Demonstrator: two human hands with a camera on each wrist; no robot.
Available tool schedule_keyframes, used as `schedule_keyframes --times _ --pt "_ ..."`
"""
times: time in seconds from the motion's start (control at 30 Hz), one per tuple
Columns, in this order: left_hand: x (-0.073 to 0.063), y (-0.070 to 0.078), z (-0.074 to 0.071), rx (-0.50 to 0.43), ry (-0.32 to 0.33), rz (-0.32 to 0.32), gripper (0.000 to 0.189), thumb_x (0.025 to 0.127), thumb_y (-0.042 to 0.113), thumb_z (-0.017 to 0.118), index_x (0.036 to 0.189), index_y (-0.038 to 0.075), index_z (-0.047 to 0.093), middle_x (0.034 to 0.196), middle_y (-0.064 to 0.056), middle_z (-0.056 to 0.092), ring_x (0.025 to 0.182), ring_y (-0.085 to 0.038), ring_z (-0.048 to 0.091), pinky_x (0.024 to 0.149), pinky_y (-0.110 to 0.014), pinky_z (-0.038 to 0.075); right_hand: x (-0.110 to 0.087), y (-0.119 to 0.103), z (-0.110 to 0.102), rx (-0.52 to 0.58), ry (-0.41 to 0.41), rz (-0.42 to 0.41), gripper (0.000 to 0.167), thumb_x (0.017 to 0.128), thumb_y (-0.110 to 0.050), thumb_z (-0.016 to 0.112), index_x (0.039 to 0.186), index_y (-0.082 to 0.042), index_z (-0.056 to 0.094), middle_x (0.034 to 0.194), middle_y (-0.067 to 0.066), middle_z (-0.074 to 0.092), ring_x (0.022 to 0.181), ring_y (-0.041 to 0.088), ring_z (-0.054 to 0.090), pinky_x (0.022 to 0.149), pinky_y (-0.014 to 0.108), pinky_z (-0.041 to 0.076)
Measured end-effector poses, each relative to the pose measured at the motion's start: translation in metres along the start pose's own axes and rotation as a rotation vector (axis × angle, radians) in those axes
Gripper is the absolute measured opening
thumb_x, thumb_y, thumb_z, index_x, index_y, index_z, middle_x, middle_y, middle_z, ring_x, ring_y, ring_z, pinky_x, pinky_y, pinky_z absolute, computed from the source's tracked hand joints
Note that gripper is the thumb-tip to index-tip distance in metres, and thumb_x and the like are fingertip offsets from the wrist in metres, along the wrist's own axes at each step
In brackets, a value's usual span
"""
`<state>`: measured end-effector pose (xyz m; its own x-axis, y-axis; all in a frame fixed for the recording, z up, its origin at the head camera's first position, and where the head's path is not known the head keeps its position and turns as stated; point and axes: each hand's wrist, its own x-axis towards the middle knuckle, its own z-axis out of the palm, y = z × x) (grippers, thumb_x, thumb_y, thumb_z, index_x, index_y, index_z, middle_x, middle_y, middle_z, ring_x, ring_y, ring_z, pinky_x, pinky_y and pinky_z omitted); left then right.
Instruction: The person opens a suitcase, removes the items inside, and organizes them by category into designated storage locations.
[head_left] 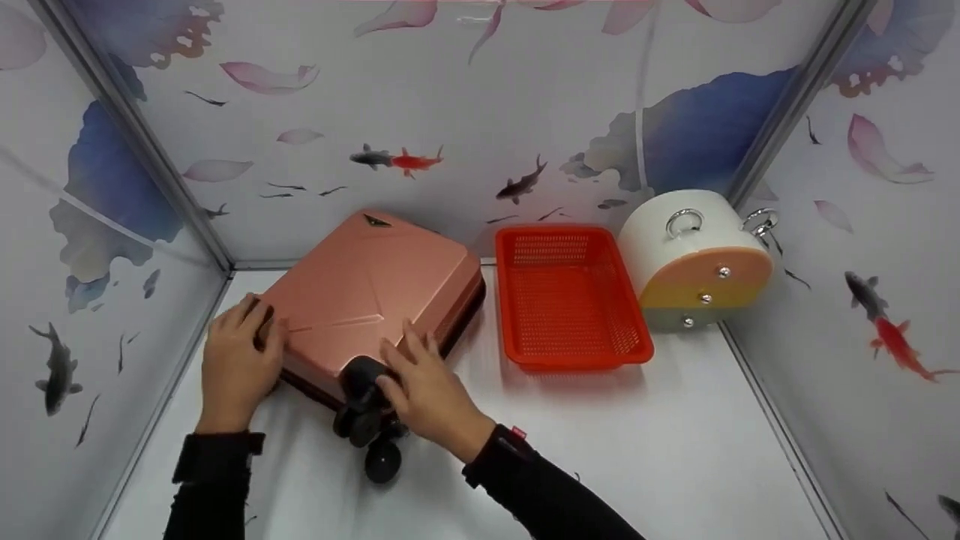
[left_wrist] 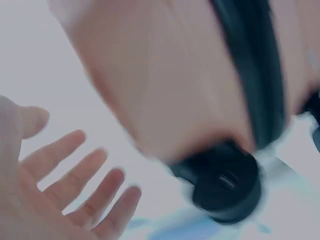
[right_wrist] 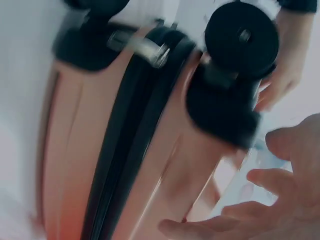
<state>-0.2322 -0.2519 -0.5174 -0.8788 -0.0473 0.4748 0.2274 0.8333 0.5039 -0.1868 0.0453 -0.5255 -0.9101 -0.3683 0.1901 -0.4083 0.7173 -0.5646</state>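
Note:
A pink hard-shell suitcase [head_left: 352,285] lies on its broad side on the white surface, its wheels toward the person. My left hand [head_left: 244,360] is at its left corner, beside a dark wheel mount; in the left wrist view the fingers [left_wrist: 72,182] are spread. At the front corner, my right hand [head_left: 431,386] is beside the black wheel mount [head_left: 361,379], its fingers extended along the shell. In the right wrist view those fingers [right_wrist: 240,225] are loosely bent. Whether either hand touches the suitcase is hard to tell. A dark zipper band [right_wrist: 135,130] runs round the suitcase's side.
A red perforated plastic basket [head_left: 576,364] stands right of the suitcase. Beyond it is a rounded white drawer box [head_left: 686,217] with orange, yellow and green drawer fronts and metal rings. Printed wall panels [head_left: 480,97] enclose the back and sides.

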Motion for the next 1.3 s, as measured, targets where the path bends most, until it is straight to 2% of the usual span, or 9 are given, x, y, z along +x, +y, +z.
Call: schedule_keyframes --times 0.07,0.17,0.43,0.67,0.77,0.83,0.93,1.2,1.3 --pt "0.005 -0.018 0.001 0.016 -0.076 -0.048 0.057 0.115 0.041 0.056 0.157 0.002 0.06 0.171 -0.031 0.044 0.151 -0.06 0.041 0.121 -0.078 0.03 0.0 -0.008 0.01 -0.028 -0.035 -0.004 0.064 0.116 -0.053 0.049 0.173 -0.027 0.038 0.188 0.013 0.011 0.166 0.061 0.018 0.119 0.063 0.05" --pt "0.001 -0.03 0.006 0.034 -0.151 -0.084 0.061 0.116 0.045 0.051 0.162 0.006 0.054 0.176 -0.03 0.035 0.156 -0.061 0.036 0.123 -0.079 0.025 0.001 -0.009 0.017 -0.076 -0.049 0.003 0.066 0.115 -0.056 0.05 0.173 -0.027 0.038 0.188 0.013 0.009 0.166 0.062 0.015 0.117 0.059 0.052" --pt "-0.008 -0.016 0.01 0.081 -0.075 -0.079 0.058 0.114 0.046 0.056 0.158 0.008 0.06 0.171 -0.03 0.044 0.149 -0.059 0.044 0.119 -0.077 0.031 0.006 0.007 0.001 -0.077 -0.039 -0.049 0.061 0.115 -0.049 0.054 0.17 -0.025 0.044 0.186 0.014 0.016 0.166 0.06 0.019 0.113 0.065 0.055" --pt "-0.027 -0.004 0.013 0.111 -0.011 -0.061 0.054 0.111 0.044 0.065 0.154 0.011 0.065 0.161 -0.033 0.05 0.133 -0.058 0.049 0.111 -0.073 0.039 0.012 0.025 -0.015 0.011 -0.056 0.003 0.057 0.112 -0.036 0.062 0.167 -0.028 0.05 0.186 0.007 0.021 0.168 0.052 0.024 0.114 0.07 0.052" --pt "-0.035 0.003 0.017 0.111 0.006 -0.044 0.054 0.11 0.043 0.068 0.154 0.012 0.066 0.16 -0.033 0.05 0.129 -0.056 0.049 0.108 -0.071 0.041 0.015 0.036 -0.021 0.037 -0.033 0.018 0.057 0.111 -0.029 0.064 0.166 -0.026 0.052 0.185 0.007 0.025 0.163 0.048 0.038 0.117 0.065 0.051" --pt "-0.041 0.008 0.02 0.106 0.016 -0.022 0.054 0.109 0.043 0.068 0.154 0.012 0.066 0.158 -0.033 0.05 0.128 -0.054 0.048 0.106 -0.07 0.043 0.017 0.044 -0.026 0.047 -0.015 0.032 0.057 0.111 -0.025 0.063 0.167 -0.026 0.051 0.184 0.006 0.026 0.156 0.043 0.052 0.113 0.061 0.055" --pt "-0.047 0.015 0.025 0.103 0.027 0.016 0.053 0.109 0.042 0.07 0.154 0.013 0.066 0.156 -0.034 0.051 0.125 -0.054 0.048 0.102 -0.068 0.046 0.018 0.055 -0.033 0.053 0.011 0.052 0.059 0.111 -0.02 0.062 0.168 -0.026 0.048 0.183 0.005 0.028 0.148 0.037 0.061 0.11 0.054 0.058" --pt "-0.053 0.016 0.023 0.116 0.024 0.038 0.053 0.108 0.04 0.072 0.154 0.014 0.066 0.154 -0.033 0.051 0.125 -0.053 0.048 0.102 -0.066 0.044 0.013 0.075 -0.035 0.157 0.029 -0.001 0.054 0.115 -0.026 0.06 0.168 -0.025 0.049 0.182 0.007 0.032 0.16 0.035 0.047 0.129 0.054 0.043" --pt "-0.054 0.013 0.02 0.127 0.015 0.039 0.054 0.108 0.04 0.072 0.154 0.015 0.066 0.153 -0.034 0.052 0.126 -0.053 0.049 0.104 -0.066 0.043 0.005 0.08 -0.032 0.222 0.061 -0.017 0.053 0.116 -0.027 0.059 0.167 -0.019 0.05 0.179 0.009 0.039 0.16 0.034 0.047 0.124 0.051 0.048"
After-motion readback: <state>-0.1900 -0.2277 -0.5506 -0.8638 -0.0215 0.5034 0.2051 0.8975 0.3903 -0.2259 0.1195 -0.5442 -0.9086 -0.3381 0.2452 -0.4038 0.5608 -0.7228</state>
